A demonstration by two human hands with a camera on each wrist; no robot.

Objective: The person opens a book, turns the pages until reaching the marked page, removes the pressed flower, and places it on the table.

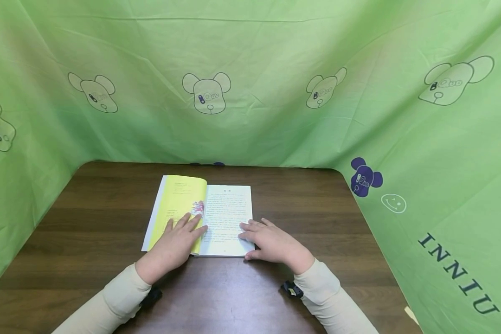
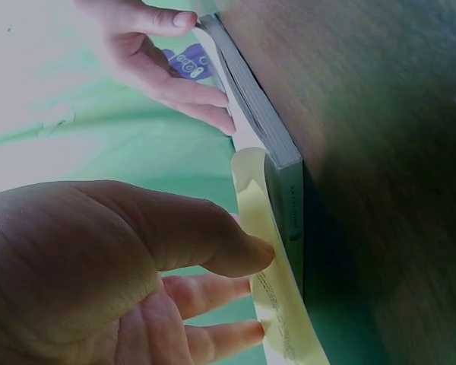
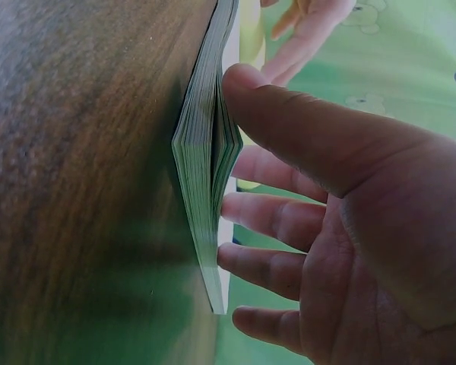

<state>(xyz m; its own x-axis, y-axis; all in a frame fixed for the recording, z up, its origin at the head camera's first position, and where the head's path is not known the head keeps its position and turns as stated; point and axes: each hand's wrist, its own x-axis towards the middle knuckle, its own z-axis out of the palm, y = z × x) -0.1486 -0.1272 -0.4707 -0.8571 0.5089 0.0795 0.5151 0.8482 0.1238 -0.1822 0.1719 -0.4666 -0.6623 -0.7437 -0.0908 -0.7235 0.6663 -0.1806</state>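
An open book (image 1: pixel 227 218) lies on the brown wooden table, its right side a white page of printed text. The left side is a yellow cover leaf (image 1: pixel 173 199) with a small pink figure near the fold. My left hand (image 1: pixel 173 243) rests on the lower part of that yellow leaf, fingers spread and thumb toward the fold. At the lower right edge of the white page, my right hand (image 1: pixel 273 243) touches the paper with extended fingers. In the right wrist view the thumb (image 3: pixel 289 122) lies at the corner of the page block (image 3: pixel 201 167).
The wooden table (image 1: pixel 300 195) stretches around the book. A green cloth (image 1: pixel 267 130) printed with bear heads hangs behind it and along both sides. Dark straps (image 1: pixel 292 288) sit at the wrists, by the light sleeves. A small pale piece (image 1: pixel 411 315) shows at the right table edge.
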